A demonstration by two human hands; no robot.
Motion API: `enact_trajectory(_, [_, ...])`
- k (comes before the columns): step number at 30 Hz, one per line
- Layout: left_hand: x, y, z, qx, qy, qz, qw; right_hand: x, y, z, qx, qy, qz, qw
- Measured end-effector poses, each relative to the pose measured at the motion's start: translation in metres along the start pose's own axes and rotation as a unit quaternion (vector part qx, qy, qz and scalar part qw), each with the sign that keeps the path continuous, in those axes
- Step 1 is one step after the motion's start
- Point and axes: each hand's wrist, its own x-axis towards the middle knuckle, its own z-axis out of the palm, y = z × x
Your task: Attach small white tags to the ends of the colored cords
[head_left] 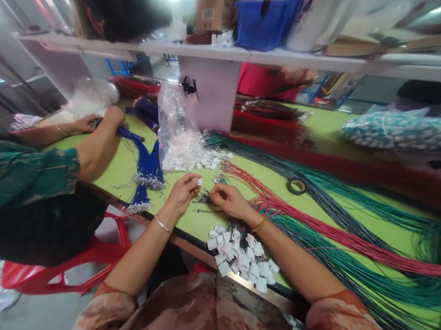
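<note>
Left hand (183, 190): thumb and fingertips pinch a small white connector (199, 182) over the green table (194, 223).
Right hand (230, 200): fingers curled together beside dark wire tips (202, 198), just right of the connector; whether they grip one cannot be told.
Wires: red bundle (320, 227) and green bundle (355, 266) stretch away to the right, beneath and beyond the right forearm.
White parts: a heap (245, 256) at the table's near edge; more in a clear bag (176, 124) beyond the left hand.
Tape (296, 187): black roll, among the bundles.
Co-worker: green sleeve (15, 176) at left, hands near blue wires (149, 164).
</note>
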Motion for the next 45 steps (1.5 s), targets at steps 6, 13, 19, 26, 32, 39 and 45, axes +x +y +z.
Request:
enact_trajectory(6, [-0.01, -0.01, 0.001, -0.063, -0.022, -0.057, 0.996, -0.001, -0.003, 0.003, -0.031, 0.035, -0.008, 0.999])
enact_trajectory(13, [-0.01, -0.014, -0.005, -0.096, -0.022, -0.044, 0.994, -0.012, -0.005, 0.011, -0.308, -0.128, -0.054, 0.941])
enact_trajectory(19, [-0.013, -0.011, -0.01, -0.098, -0.012, -0.044, 0.994, -0.012, -0.002, 0.01, -0.282, -0.07, -0.07, 0.954])
enact_trajectory(26, [-0.02, -0.01, -0.001, -0.11, -0.027, -0.067, 0.991, -0.001, 0.009, 0.009, 0.001, 0.051, -0.005, 0.999])
enact_trajectory(32, [-0.025, -0.016, 0.01, -0.122, -0.044, -0.087, 0.988, -0.003, 0.006, 0.012, -0.006, 0.105, 0.018, 0.994])
enact_trajectory(39, [-0.026, -0.018, 0.012, -0.12, -0.038, -0.077, 0.989, -0.008, -0.001, 0.01, -0.106, 0.123, -0.02, 0.986])
enact_trajectory(45, [-0.029, -0.021, 0.019, -0.077, -0.023, -0.046, 0.996, -0.007, 0.002, 0.009, -0.084, 0.109, 0.0, 0.99])
